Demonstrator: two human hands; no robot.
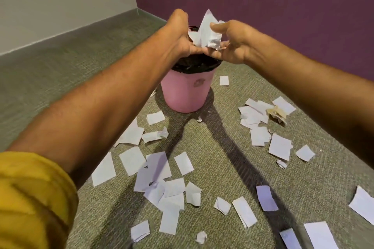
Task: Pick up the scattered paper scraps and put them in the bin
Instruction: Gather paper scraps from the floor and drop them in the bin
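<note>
White paper scraps are lying scattered over the grey-green carpet floor, spreading from eight o'clock through six to four o'clock of the pink round plastic bin. At far left a rolled yellow sleeve is covering the left arm. The left hand is reaching out at twelve o'clock above the bin's black liner bag, its grip curling round the left side of a crumpled bundle of white scraps. The right hand is meeting it from two o'clock, its grip pinching the same bundle between thumb and fingers. That bundle is hanging directly over the bin's mouth. A beige crumpled scrap is lying at four o'clock of the bin.
</note>
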